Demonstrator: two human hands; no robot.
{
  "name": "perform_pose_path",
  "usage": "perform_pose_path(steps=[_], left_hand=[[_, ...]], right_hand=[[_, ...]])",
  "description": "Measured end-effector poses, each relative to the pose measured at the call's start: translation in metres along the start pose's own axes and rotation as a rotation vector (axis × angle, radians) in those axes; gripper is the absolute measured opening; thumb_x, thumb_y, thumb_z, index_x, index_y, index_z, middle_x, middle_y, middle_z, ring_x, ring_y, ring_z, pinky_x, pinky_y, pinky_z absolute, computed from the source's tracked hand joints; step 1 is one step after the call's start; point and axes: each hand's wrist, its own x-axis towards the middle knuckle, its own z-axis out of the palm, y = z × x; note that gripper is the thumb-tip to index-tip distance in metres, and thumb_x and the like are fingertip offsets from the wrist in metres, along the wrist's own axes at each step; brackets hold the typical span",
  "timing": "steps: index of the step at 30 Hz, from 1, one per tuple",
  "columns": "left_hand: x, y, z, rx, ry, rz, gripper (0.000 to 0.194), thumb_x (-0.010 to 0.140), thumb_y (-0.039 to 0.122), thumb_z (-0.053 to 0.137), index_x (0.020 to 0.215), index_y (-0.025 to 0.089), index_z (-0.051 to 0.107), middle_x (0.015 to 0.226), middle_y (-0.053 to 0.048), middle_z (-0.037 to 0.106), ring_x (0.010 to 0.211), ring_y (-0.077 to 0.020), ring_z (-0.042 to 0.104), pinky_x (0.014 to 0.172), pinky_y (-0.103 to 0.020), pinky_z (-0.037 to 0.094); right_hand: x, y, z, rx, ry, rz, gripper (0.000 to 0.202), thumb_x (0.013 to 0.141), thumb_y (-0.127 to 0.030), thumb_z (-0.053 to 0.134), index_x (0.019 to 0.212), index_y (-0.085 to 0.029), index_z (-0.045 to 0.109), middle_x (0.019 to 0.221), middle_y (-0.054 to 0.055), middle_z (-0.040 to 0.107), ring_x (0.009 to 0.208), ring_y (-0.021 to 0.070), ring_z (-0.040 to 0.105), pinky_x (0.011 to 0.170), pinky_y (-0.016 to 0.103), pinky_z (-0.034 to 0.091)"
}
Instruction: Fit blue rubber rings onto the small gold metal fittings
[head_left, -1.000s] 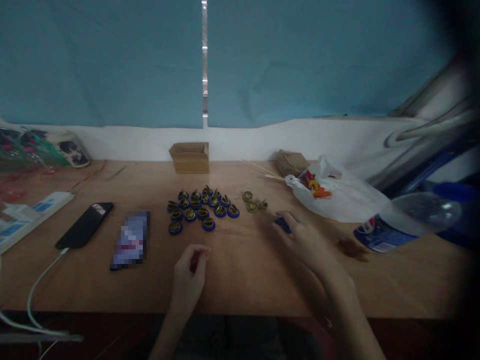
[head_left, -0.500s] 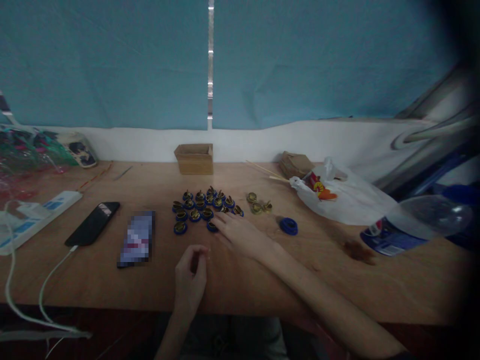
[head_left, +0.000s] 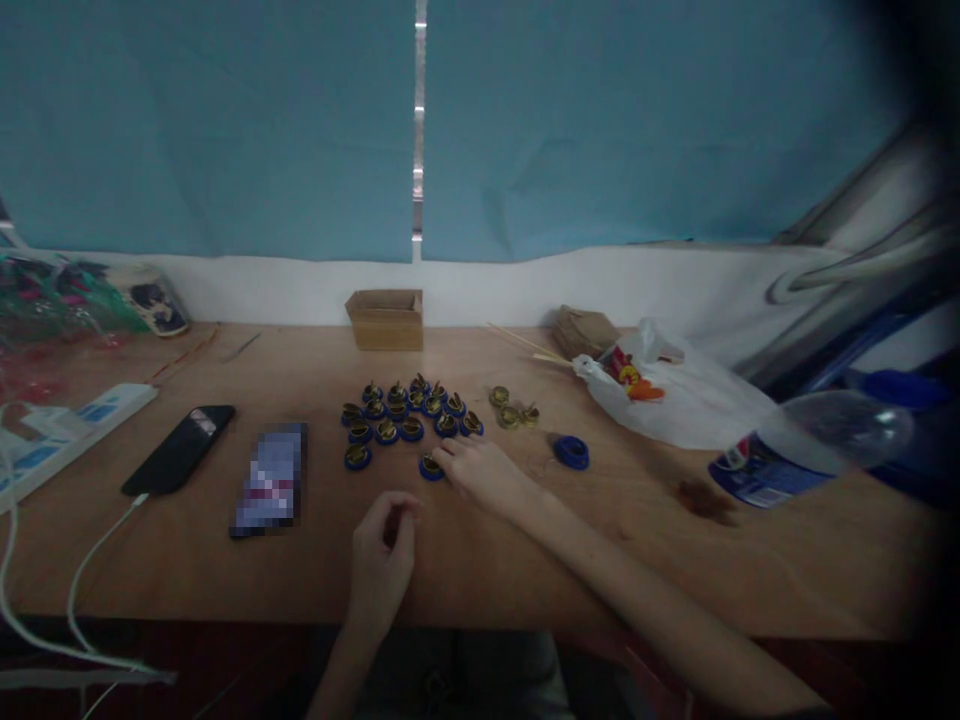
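Note:
My right hand (head_left: pixel 480 474) reaches in from the right, with its fingertips at the edge of a blue-rimmed gold metal disc (head_left: pixel 430 466). That disc lies just in front of a cluster of similar blue-rimmed discs (head_left: pixel 386 431), several with raised gold tabs. My left hand (head_left: pixel 384 545) rests nearer the table's front edge, fingers curled toward the thumb around a visible hollow with nothing seen in it. Gold pieces without blue rims (head_left: pixel 510 416) lie right of the cluster. Beyond my right forearm is a small pile of blue rings (head_left: pixel 572 452).
A small open cardboard box (head_left: pixel 386 325) stands at the back. Left are two phones, one black (head_left: pixel 180 450) on a cable, and a power strip (head_left: pixel 82 435). To the right lie a white plastic bag (head_left: pixel 697 400), a bottle (head_left: pixel 795 450) and a brown stain (head_left: pixel 705 500).
My right hand has drawn back slightly toward me, and the disc at its fingertips has come a little nearer and away from the cluster. My left hand stays almost still.

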Motion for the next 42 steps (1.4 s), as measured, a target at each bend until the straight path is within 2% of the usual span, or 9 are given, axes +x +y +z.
perform_pose_path(steps=[8,13,16,20,23,26,30,36,42], left_hand=[[0.0,0.011,0.001,0.13,-0.122,0.098,0.018,0.088,0.024,0.048,0.082,0.02,0.064,0.082,-0.004,0.067,0.079,-0.0193,0.064,0.071,-0.03,0.047],[0.001,0.007,0.001,-0.021,-0.121,0.02,0.017,0.088,0.029,0.049,0.089,0.019,0.064,0.085,-0.004,0.07,0.082,-0.0191,0.066,0.077,-0.031,0.05],[0.0,0.009,0.002,-0.213,-0.109,-0.094,0.022,0.087,0.035,0.054,0.096,0.017,0.064,0.085,-0.006,0.071,0.082,-0.0193,0.068,0.076,-0.031,0.052],[-0.008,0.024,0.009,-0.589,-0.218,-0.338,0.04,0.081,0.047,0.06,0.103,0.014,0.066,0.092,-0.012,0.073,0.079,-0.0205,0.069,0.074,-0.033,0.053],[-0.017,0.031,0.014,-0.858,-0.32,-0.519,0.048,0.077,0.053,0.064,0.102,0.012,0.068,0.1,-0.016,0.072,0.084,-0.0236,0.069,0.076,-0.036,0.055],[-0.025,0.03,0.012,-0.903,-0.284,-0.557,0.04,0.079,0.044,0.067,0.104,0.014,0.069,0.11,-0.015,0.069,0.098,-0.0244,0.067,0.086,-0.036,0.053],[-0.026,0.031,0.005,-0.817,-0.238,-0.498,0.039,0.079,0.041,0.068,0.109,0.016,0.067,0.113,-0.014,0.069,0.103,-0.0256,0.066,0.09,-0.039,0.053],[-0.025,0.044,-0.003,-0.585,-0.232,-0.267,0.038,0.081,0.035,0.066,0.116,0.02,0.063,0.119,-0.012,0.067,0.113,-0.0261,0.061,0.098,-0.039,0.048],[-0.033,0.054,-0.008,-0.449,-0.292,-0.097,0.031,0.083,0.028,0.063,0.113,0.023,0.065,0.117,-0.008,0.068,0.111,-0.0233,0.063,0.096,-0.033,0.051]], right_hand=[[-0.021,-0.001,-0.041,0.04,-0.001,0.065,0.01,0.09,-0.016,0.052,0.09,-0.015,0.062,0.091,0.007,0.066,0.075,0.0179,0.063,0.06,0.027,0.041],[-0.043,0.0,-0.081,0.066,0.146,0.082,0.016,0.091,-0.016,0.048,0.085,-0.017,0.062,0.084,0.006,0.064,0.07,0.0171,0.06,0.061,0.028,0.042],[-0.059,-0.005,-0.092,0.137,0.312,0.118,0.021,0.093,-0.017,0.044,0.091,-0.018,0.065,0.088,0.007,0.065,0.078,0.0192,0.061,0.069,0.031,0.046],[-0.075,-0.028,-0.071,0.283,0.465,0.187,0.024,0.095,-0.021,0.042,0.103,-0.019,0.065,0.096,0.009,0.066,0.086,0.0207,0.062,0.077,0.035,0.05],[-0.081,-0.054,-0.04,0.475,0.352,0.203,0.023,0.094,-0.017,0.042,0.102,-0.019,0.064,0.093,0.007,0.065,0.083,0.0193,0.062,0.074,0.034,0.053],[-0.087,-0.074,-0.016,0.704,0.341,0.282,0.026,0.091,-0.016,0.047,0.114,-0.023,0.059,0.107,0.007,0.063,0.097,0.019,0.062,0.083,0.034,0.053],[-0.097,-0.076,-0.009,0.865,0.497,0.407,0.026,0.091,-0.018,0.049,0.115,-0.026,0.056,0.105,0.005,0.065,0.096,0.0179,0.063,0.084,0.033,0.053],[-0.101,-0.065,-0.027,1.05,0.646,0.536,0.016,0.09,-0.021,0.054,0.105,-0.025,0.058,0.09,0.001,0.064,0.081,0.0143,0.063,0.072,0.026,0.052],[-0.091,-0.077,-0.031,1.176,0.529,0.465,0.017,0.088,-0.023,0.057,0.105,-0.026,0.056,0.083,-0.001,0.059,0.073,0.0125,0.058,0.068,0.025,0.05]])
